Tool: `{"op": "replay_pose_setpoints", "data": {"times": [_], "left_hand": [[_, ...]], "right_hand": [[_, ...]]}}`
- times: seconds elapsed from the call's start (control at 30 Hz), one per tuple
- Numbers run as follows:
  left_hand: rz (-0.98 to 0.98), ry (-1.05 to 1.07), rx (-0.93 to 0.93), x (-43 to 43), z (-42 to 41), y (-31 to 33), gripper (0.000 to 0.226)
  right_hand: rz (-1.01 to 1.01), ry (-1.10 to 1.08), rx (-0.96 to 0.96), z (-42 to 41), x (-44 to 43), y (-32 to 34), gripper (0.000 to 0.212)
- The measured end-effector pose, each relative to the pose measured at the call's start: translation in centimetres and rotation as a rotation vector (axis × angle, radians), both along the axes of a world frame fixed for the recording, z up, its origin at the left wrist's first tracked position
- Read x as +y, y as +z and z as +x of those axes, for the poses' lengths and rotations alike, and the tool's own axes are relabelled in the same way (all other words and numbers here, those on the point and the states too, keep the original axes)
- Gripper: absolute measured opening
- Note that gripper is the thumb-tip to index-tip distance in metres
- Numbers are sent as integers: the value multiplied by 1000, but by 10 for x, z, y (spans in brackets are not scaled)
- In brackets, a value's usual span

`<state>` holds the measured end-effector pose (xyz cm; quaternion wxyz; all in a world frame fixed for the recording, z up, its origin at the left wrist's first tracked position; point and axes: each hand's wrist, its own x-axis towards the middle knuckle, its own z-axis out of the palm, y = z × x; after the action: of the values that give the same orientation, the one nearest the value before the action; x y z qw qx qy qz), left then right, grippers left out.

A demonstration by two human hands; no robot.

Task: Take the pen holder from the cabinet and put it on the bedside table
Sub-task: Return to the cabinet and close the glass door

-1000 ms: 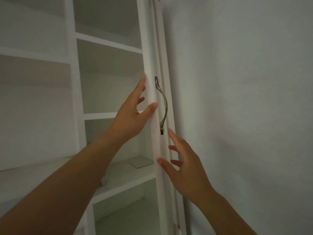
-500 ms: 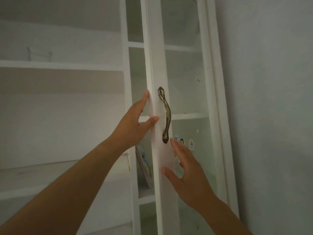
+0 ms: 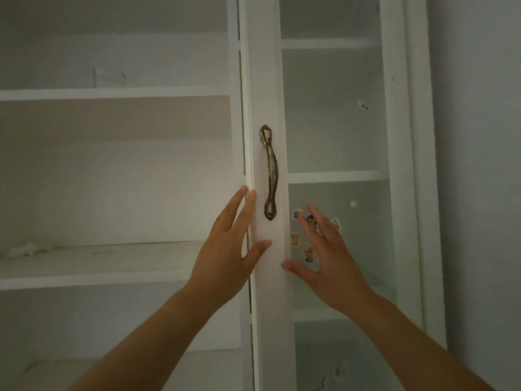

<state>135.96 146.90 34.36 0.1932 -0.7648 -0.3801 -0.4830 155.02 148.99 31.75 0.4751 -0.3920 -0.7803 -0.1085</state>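
Note:
A white cabinet (image 3: 112, 93) with open shelves fills the left and centre of the head view. Its glass door (image 3: 266, 80) is swung almost flush with the frame, and a bronze handle (image 3: 270, 172) runs down the door's stile. My left hand (image 3: 225, 258) rests on the door's left edge below the handle, fingers spread, thumb on the stile. My right hand (image 3: 327, 258) lies flat against the glass pane with fingers apart. No pen holder and no bedside table are in view.
Small cartoon stickers (image 3: 308, 253) sit on the glass beside my right hand. Shelves (image 3: 335, 176) show through the pane. A crumpled white scrap (image 3: 24, 248) lies on the middle shelf at left. A plain grey wall (image 3: 479, 165) stands to the right.
The door has swung from edge-on to nearly flush with the cabinet. Both hands followed it and dropped lower; my left hand went from gripping the door's edge to resting spread on it.

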Motion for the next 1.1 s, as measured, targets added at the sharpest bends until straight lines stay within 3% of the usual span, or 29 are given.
{"op": "replay_pose_setpoints", "data": {"times": [0.13, 0.43, 0.7, 0.9, 1.1], "left_hand": [[-1, 50, 34, 3, 6, -7, 86], [-36, 196, 16, 13, 10, -18, 74], [-20, 370, 125, 22, 11, -43, 86], [-60, 436, 249, 31, 20, -53, 101], [-136, 432, 263, 48, 19, -48, 97]], "right_hand": [[55, -2, -96, 8, 11, -7, 84], [74, -82, -227, 30, 41, -25, 102], [72, -117, -262, 27, 55, -31, 113], [81, -154, -282, 24, 63, -30, 108], [74, -176, -253, 16, 75, -30, 108]]}}
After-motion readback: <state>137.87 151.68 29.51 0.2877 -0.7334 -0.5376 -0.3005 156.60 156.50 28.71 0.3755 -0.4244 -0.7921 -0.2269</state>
